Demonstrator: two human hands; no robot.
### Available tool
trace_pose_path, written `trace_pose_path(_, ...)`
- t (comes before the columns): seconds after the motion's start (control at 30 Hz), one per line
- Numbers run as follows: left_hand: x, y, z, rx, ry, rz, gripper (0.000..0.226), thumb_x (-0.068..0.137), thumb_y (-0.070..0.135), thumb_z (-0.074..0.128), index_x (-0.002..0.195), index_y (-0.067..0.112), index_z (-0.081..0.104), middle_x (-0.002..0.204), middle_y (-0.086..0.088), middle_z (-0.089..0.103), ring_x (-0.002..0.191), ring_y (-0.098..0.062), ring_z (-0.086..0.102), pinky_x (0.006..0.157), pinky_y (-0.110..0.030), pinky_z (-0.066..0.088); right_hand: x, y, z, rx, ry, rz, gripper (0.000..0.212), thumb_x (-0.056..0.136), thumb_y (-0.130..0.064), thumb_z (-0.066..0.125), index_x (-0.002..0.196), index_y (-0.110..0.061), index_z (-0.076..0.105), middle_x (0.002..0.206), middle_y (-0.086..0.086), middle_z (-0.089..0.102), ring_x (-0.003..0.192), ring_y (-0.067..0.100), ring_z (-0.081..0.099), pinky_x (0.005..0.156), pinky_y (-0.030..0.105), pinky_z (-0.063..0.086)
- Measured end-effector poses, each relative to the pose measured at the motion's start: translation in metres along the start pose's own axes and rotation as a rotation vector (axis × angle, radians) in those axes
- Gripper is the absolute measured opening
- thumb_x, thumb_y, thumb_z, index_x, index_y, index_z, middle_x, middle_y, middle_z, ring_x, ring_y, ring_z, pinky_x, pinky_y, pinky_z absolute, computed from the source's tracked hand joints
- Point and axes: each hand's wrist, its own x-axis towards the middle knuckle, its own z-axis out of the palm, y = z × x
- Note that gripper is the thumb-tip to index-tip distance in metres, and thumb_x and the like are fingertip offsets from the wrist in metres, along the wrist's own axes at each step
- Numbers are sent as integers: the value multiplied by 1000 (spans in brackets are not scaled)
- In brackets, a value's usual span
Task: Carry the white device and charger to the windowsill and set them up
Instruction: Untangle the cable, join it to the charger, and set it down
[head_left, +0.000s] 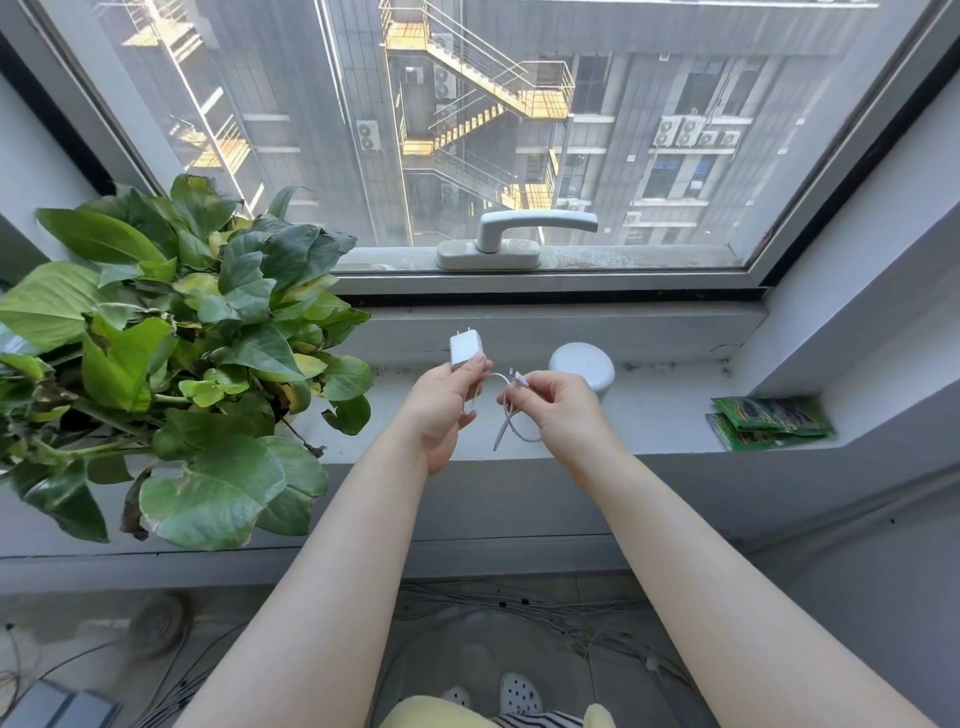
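The white device (582, 365), a low round cylinder, stands on the grey windowsill (660, 415) just behind my right hand. My left hand (441, 410) grips the white charger block (466, 349), whose two prongs point up towards the window. A thin white cable (511, 421) loops down between my hands. My right hand (558, 408) pinches the cable close to its plug end, and the plug tip sticks up beside my fingers. Both hands hover over the middle of the sill.
A large leafy green plant (171, 358) fills the left of the sill. Green packets (771, 421) lie at the sill's right end. A white window handle (519, 236) sits on the frame behind. Cables (545, 613) run across the floor below.
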Motion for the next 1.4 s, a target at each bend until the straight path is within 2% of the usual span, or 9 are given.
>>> trace_pose_path(0.13, 2, -1, -7, -4, -40, -37, 16, 96, 23, 52, 89, 16, 64, 83, 2, 54, 75, -9, 47, 69, -23, 35, 1, 3, -3, -93, -21, -7, 21, 90, -27, 62, 77, -15, 73, 72, 4, 53, 71, 16, 44, 65, 31, 33)
trace_pose_path(0.23, 3, -5, -8, -68, -81, -41, 17, 97, 23, 49, 90, 13, 61, 86, -1, 57, 81, -14, 53, 75, -28, 41, 4, 2, -3, -37, -62, 2, 17, 89, -22, 63, 80, -11, 72, 73, 2, 58, 68, 13, 46, 62, 26, 35)
trace_pose_path(0.37, 1, -12, 0, -22, -135, -47, 27, 100, 25, 43, 117, 7, 53, 87, -3, 64, 73, -17, 59, 75, -30, 47, 5, 5, 1, 127, -45, 26, 15, 88, -12, 65, 83, 2, 69, 67, 6, 65, 55, 6, 58, 55, 18, 46)
trace_pose_path(0.47, 2, -14, 0, 10, -154, -26, 35, 100, 23, 41, 128, 3, 47, 94, -7, 63, 75, -16, 57, 76, -28, 45, 7, 7, 1, 145, 8, 33, 16, 86, -13, 67, 73, -3, 67, 63, 7, 63, 55, 12, 57, 54, 19, 49)
trace_pose_path(0.73, 4, -9, -5, 133, -175, -39, 20, 97, 29, 48, 107, 17, 60, 80, 3, 59, 74, -9, 56, 68, -22, 40, 15, 9, 1, -5, 83, 54, 26, 84, -20, 69, 77, 4, 64, 58, 3, 59, 45, 12, 52, 57, 30, 51)
trace_pose_path(0.9, 4, -10, -6, 125, -211, -20, 16, 97, 27, 49, 97, 20, 64, 83, 3, 63, 74, -7, 55, 70, -22, 37, 14, 6, -1, -55, 77, 57, 25, 83, -22, 70, 69, -5, 60, 58, 2, 59, 39, 8, 51, 51, 21, 46)
trace_pose_path(1.03, 1, -11, -2, 116, -224, 6, 18, 98, 22, 46, 91, 16, 61, 66, 7, 63, 58, -2, 51, 59, -20, 31, 12, 4, 3, 32, 46, 107, 26, 82, -25, 71, 74, -1, 65, 63, 3, 62, 54, 14, 55, 58, 28, 47)
trace_pose_path(1.17, 1, -14, -2, 122, -198, 21, 15, 97, 21, 48, 88, 16, 59, 68, 5, 62, 62, -6, 48, 60, -22, 31, 10, -1, 3, 126, -15, 173, 18, 83, -21, 70, 74, -8, 63, 64, 0, 59, 57, 8, 50, 48, 11, 41)
trace_pose_path(1.4, 8, -13, -8, 88, -61, 88, 12, 97, 13, 49, 89, 14, 57, 70, -1, 49, 61, -11, 43, 63, -21, 38, 2, -1, 1, 36, -197, 218, 15, 91, -18, 58, 77, -15, 54, 78, 0, 68, 68, 6, 59, 55, 17, 42)
